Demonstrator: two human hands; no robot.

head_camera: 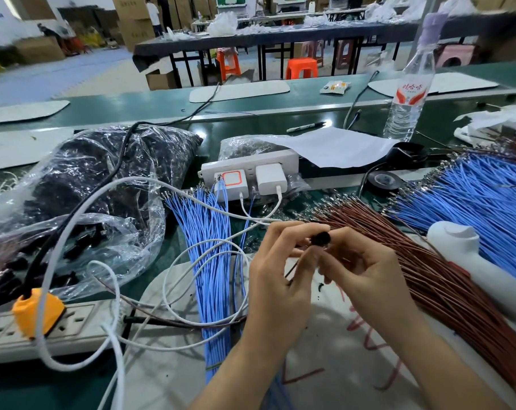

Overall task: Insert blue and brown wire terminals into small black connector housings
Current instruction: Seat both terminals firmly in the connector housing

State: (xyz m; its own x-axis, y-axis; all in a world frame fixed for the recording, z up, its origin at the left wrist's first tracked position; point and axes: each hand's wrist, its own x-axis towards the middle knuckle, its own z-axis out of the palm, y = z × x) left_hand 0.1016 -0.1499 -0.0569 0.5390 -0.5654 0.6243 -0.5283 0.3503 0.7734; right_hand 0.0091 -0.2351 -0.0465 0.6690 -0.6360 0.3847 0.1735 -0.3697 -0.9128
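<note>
Black connector housing [320,238]: clamped in fingertip grip of left hand [280,261] and right hand [366,270] above bench [174,253]. Brown wire [293,272] trails below, between hands.

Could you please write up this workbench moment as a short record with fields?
left hand: pinches the black housing
right hand: pinches the same housing
wire in work: one brown wire, trailing down between the hands
brown wire bundle: right of the hands
blue wire bundle: left of the hands
bag of black parts: far left
</note>
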